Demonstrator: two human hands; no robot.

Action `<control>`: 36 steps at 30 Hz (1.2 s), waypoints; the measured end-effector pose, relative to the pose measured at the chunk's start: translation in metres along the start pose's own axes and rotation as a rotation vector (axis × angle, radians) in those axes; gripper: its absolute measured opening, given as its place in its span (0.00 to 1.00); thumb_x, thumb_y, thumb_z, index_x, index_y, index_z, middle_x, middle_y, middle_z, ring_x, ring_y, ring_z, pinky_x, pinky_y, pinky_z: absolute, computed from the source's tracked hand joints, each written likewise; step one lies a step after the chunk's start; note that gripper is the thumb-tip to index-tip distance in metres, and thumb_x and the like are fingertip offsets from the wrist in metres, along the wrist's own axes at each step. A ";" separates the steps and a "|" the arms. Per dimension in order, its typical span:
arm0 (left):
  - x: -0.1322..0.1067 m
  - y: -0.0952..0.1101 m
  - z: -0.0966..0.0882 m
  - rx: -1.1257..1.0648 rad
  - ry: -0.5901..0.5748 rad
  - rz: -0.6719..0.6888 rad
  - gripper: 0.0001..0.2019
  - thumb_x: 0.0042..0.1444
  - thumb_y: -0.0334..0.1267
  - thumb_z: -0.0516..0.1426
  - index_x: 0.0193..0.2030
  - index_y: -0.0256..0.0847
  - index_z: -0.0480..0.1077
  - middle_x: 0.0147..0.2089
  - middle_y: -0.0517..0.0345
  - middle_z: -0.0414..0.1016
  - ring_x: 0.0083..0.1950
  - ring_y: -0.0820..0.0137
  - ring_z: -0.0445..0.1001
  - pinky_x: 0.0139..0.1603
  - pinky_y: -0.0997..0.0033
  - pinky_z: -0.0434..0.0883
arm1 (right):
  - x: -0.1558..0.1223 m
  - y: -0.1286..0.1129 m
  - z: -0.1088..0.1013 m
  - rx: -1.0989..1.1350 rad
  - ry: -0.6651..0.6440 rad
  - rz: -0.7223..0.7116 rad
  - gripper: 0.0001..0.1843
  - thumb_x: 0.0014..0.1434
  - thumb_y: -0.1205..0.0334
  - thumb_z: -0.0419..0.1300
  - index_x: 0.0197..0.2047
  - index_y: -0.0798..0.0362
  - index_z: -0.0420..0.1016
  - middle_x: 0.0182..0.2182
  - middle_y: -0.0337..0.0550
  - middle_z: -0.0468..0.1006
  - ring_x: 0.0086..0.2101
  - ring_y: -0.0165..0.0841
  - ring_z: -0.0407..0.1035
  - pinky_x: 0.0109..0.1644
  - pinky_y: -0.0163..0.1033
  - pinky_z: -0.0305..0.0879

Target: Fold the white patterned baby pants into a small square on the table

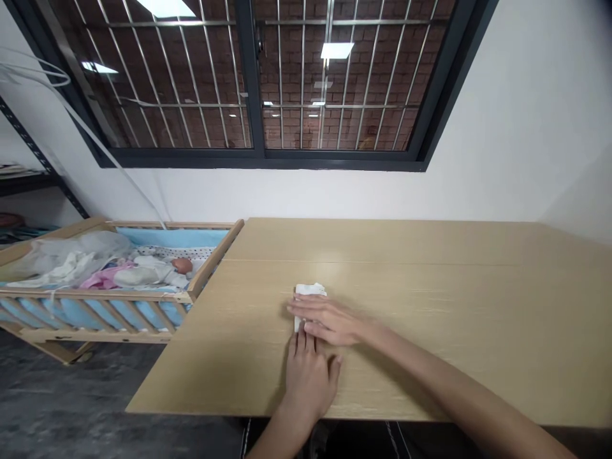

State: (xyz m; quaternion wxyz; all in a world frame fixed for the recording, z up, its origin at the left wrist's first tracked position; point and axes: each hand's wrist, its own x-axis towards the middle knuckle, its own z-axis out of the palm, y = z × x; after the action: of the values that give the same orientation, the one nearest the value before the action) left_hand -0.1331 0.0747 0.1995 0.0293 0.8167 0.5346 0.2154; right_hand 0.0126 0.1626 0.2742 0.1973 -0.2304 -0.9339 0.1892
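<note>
A small white piece, a folded tissue or cloth by its look (310, 289), lies flat on the light wood table (411, 306). My right hand (329, 320) rests across it with the fingers stretched out to the left, covering its middle. Just below, my left hand (310, 373) lies palm down on the tabletop. Its fingertips touch the lower edge of the white piece, and its thumb is spread to the right. Neither hand is closed around anything. Part of the white piece is hidden under the right fingers.
Left of the table stands a wooden crib (105, 294) with blue lining. In it lie white and pink cloths (109, 274) and a small swaddled figure (160, 271). A barred window (261, 153) is set in the white wall behind. A white cable (119, 169) hangs toward the crib.
</note>
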 end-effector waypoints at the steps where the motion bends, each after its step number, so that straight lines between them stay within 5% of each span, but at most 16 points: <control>1: -0.003 0.001 0.005 0.003 -0.012 -0.015 0.28 0.66 0.50 0.49 0.66 0.34 0.67 0.66 0.32 0.68 0.70 0.40 0.62 0.68 0.33 0.62 | -0.004 -0.003 0.003 0.018 -0.026 -0.017 0.26 0.77 0.54 0.47 0.75 0.43 0.54 0.72 0.39 0.57 0.71 0.39 0.48 0.75 0.54 0.43; 7: -0.005 -0.004 0.018 0.013 0.027 -0.056 0.29 0.67 0.48 0.48 0.69 0.33 0.64 0.70 0.33 0.63 0.73 0.45 0.59 0.70 0.38 0.62 | -0.023 0.027 0.017 0.029 -0.102 0.083 0.26 0.78 0.52 0.47 0.75 0.41 0.53 0.72 0.38 0.56 0.71 0.39 0.47 0.75 0.54 0.41; 11: -0.005 -0.009 0.024 0.025 0.035 -0.064 0.31 0.66 0.49 0.47 0.70 0.34 0.62 0.73 0.38 0.59 0.73 0.45 0.59 0.67 0.40 0.65 | -0.016 0.058 0.015 -0.063 -0.096 0.116 0.27 0.79 0.50 0.45 0.77 0.41 0.47 0.73 0.39 0.49 0.72 0.38 0.42 0.76 0.55 0.34; 17: -0.007 -0.014 0.031 0.064 0.084 -0.063 0.31 0.65 0.49 0.49 0.71 0.35 0.62 0.73 0.42 0.60 0.73 0.48 0.60 0.65 0.45 0.68 | -0.003 0.088 0.005 -0.078 -0.037 0.219 0.30 0.78 0.43 0.41 0.77 0.44 0.49 0.74 0.39 0.47 0.72 0.39 0.41 0.76 0.49 0.37; 25: -0.001 -0.011 0.002 0.003 0.059 -0.049 0.25 0.67 0.44 0.50 0.66 0.36 0.67 0.70 0.45 0.66 0.71 0.54 0.63 0.69 0.51 0.64 | -0.003 0.099 0.013 -0.007 -0.033 0.313 0.38 0.74 0.35 0.37 0.77 0.47 0.47 0.75 0.39 0.43 0.73 0.41 0.37 0.76 0.48 0.30; 29: 0.016 -0.023 -0.037 -0.044 0.046 -0.160 0.19 0.70 0.39 0.46 0.61 0.38 0.70 0.62 0.45 0.74 0.63 0.58 0.71 0.64 0.55 0.66 | -0.007 0.094 0.022 0.018 0.227 0.470 0.41 0.73 0.36 0.43 0.77 0.54 0.46 0.74 0.52 0.48 0.72 0.45 0.41 0.74 0.51 0.40; 32: 0.033 -0.030 -0.057 0.023 -0.064 -0.313 0.18 0.70 0.43 0.46 0.55 0.35 0.71 0.55 0.42 0.77 0.58 0.54 0.73 0.58 0.55 0.68 | -0.006 0.089 0.031 0.059 0.485 0.606 0.34 0.70 0.41 0.51 0.69 0.56 0.63 0.63 0.60 0.67 0.62 0.48 0.63 0.65 0.51 0.60; 36: 0.058 -0.033 -0.054 0.034 -0.217 -0.416 0.20 0.69 0.44 0.48 0.52 0.30 0.72 0.51 0.35 0.78 0.55 0.52 0.76 0.56 0.58 0.68 | -0.004 0.085 0.042 0.115 0.566 0.669 0.17 0.60 0.49 0.62 0.44 0.54 0.75 0.38 0.48 0.75 0.39 0.43 0.72 0.43 0.44 0.69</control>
State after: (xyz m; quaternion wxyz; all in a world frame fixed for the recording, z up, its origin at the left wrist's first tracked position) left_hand -0.1628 0.1303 0.2580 0.1166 0.7078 0.6885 0.1069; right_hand 0.0273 0.2194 0.1999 0.3857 -0.5517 -0.7049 0.2236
